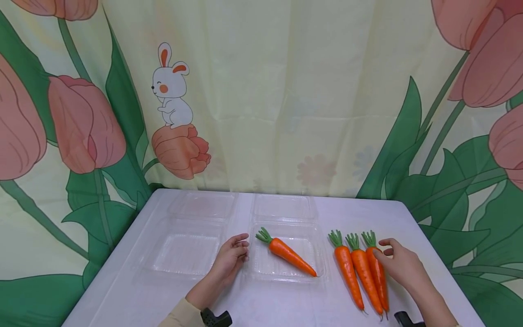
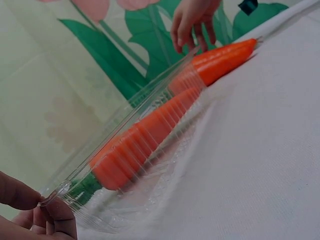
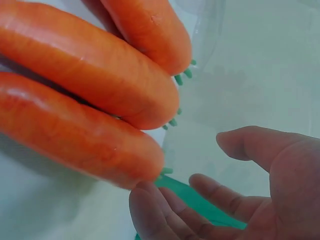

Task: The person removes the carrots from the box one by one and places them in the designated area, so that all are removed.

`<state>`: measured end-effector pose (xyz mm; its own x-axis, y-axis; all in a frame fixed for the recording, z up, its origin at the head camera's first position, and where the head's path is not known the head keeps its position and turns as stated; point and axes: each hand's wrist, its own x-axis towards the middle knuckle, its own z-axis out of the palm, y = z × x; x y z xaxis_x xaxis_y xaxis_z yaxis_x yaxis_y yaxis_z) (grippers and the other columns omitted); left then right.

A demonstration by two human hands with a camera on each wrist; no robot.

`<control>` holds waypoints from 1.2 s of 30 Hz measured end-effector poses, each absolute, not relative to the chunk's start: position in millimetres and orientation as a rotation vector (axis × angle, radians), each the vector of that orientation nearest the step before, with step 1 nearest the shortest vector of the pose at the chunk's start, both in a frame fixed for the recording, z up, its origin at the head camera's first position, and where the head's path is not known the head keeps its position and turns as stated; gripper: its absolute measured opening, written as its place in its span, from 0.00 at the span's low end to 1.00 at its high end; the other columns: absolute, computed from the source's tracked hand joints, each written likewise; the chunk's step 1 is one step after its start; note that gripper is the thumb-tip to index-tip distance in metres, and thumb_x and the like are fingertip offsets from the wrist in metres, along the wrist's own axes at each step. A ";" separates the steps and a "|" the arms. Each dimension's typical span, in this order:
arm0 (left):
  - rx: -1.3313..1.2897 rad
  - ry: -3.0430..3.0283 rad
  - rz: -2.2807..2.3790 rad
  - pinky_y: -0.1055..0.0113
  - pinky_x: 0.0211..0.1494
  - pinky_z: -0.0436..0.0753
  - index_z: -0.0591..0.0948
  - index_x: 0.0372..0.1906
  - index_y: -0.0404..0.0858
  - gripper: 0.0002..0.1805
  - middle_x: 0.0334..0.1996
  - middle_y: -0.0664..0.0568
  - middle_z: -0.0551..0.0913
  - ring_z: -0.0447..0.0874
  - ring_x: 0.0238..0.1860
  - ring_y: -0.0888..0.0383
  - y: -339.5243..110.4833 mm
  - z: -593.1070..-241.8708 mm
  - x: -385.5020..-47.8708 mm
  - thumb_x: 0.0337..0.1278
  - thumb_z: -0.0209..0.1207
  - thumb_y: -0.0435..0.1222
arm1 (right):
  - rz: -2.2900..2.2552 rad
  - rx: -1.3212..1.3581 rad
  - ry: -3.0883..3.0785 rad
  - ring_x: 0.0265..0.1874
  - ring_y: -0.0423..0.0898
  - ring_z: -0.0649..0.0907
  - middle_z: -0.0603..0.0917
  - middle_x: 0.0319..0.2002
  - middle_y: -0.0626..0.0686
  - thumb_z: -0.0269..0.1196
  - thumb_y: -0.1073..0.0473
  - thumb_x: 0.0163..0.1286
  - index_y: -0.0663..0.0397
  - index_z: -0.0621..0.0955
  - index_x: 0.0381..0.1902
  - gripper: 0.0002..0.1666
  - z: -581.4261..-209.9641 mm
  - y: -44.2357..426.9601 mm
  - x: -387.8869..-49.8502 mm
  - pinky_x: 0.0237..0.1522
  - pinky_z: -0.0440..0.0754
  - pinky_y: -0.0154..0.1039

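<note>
One carrot (image 1: 291, 257) with a green top lies diagonally in the right-hand clear plastic container (image 1: 282, 276), whose lid is folded back. My left hand (image 1: 231, 259) is at this container's left edge; in the left wrist view its thumb (image 2: 19, 192) and fingers pinch the rim. Three more carrots lie side by side to the right: a left carrot (image 1: 348, 274), a middle carrot (image 1: 365, 272) and a right carrot (image 1: 377, 277). Over the right carrot's upper end hovers my right hand (image 1: 402, 263), fingers spread and loosely bent. Nothing sits between its thumb and fingers (image 3: 145, 210).
A second clear plastic container (image 1: 184, 254), holding nothing, lies with its lid folded back on the left of the white table (image 1: 110, 290). Behind the table hangs a curtain (image 1: 261, 113) printed with tulips and a rabbit.
</note>
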<state>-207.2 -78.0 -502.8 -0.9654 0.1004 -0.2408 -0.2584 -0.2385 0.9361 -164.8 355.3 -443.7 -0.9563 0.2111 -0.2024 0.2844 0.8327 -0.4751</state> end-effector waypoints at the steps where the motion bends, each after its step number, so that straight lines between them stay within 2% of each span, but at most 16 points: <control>1: -0.192 1.776 2.299 0.71 0.38 0.77 0.66 0.69 0.25 0.26 0.43 0.49 0.74 0.73 0.35 0.58 -78.0 -502.4 -207.0 0.67 0.51 0.21 | -0.775 0.387 2.875 0.45 0.66 0.82 0.77 0.54 0.78 0.61 0.44 0.73 0.72 0.69 0.65 0.39 -442.7 354.3 -165.0 0.40 0.89 0.55; 10: -0.205 1.765 2.294 0.71 0.36 0.75 0.67 0.68 0.26 0.25 0.42 0.49 0.74 0.72 0.36 0.58 -79.0 -500.5 -206.5 0.66 0.50 0.21 | -0.813 0.363 2.893 0.44 0.63 0.83 0.78 0.55 0.76 0.62 0.47 0.73 0.70 0.70 0.66 0.36 -431.3 335.6 -166.9 0.40 0.89 0.50; 17: -0.245 1.773 2.274 0.72 0.32 0.74 0.68 0.68 0.28 0.25 0.43 0.49 0.74 0.72 0.36 0.58 -79.4 -500.8 -207.4 0.66 0.51 0.22 | -0.851 0.305 2.931 0.48 0.67 0.83 0.79 0.57 0.75 0.62 0.48 0.73 0.67 0.71 0.67 0.34 -421.4 309.7 -166.5 0.41 0.90 0.54; 21: -0.264 1.796 2.245 0.72 0.31 0.74 0.68 0.69 0.30 0.26 0.44 0.49 0.75 0.73 0.36 0.58 -80.0 -500.3 -206.7 0.67 0.51 0.23 | -0.876 0.288 2.923 0.47 0.64 0.84 0.80 0.56 0.73 0.64 0.48 0.72 0.64 0.73 0.66 0.34 -418.0 292.1 -167.6 0.40 0.90 0.53; 27: -0.272 1.808 2.200 0.72 0.31 0.76 0.67 0.71 0.33 0.26 0.44 0.49 0.75 0.74 0.36 0.59 -80.3 -499.1 -204.9 0.70 0.51 0.26 | -0.865 0.253 2.928 0.39 0.52 0.84 0.82 0.56 0.69 0.64 0.47 0.72 0.61 0.74 0.67 0.33 -418.0 268.9 -169.8 0.37 0.89 0.47; 36: -0.266 1.833 2.166 0.72 0.32 0.77 0.67 0.72 0.35 0.26 0.44 0.51 0.75 0.76 0.38 0.58 -80.0 -498.8 -205.2 0.72 0.52 0.28 | -0.787 0.115 3.020 0.42 0.53 0.85 0.86 0.52 0.60 0.66 0.48 0.70 0.58 0.79 0.62 0.29 -419.9 234.7 -172.5 0.43 0.87 0.53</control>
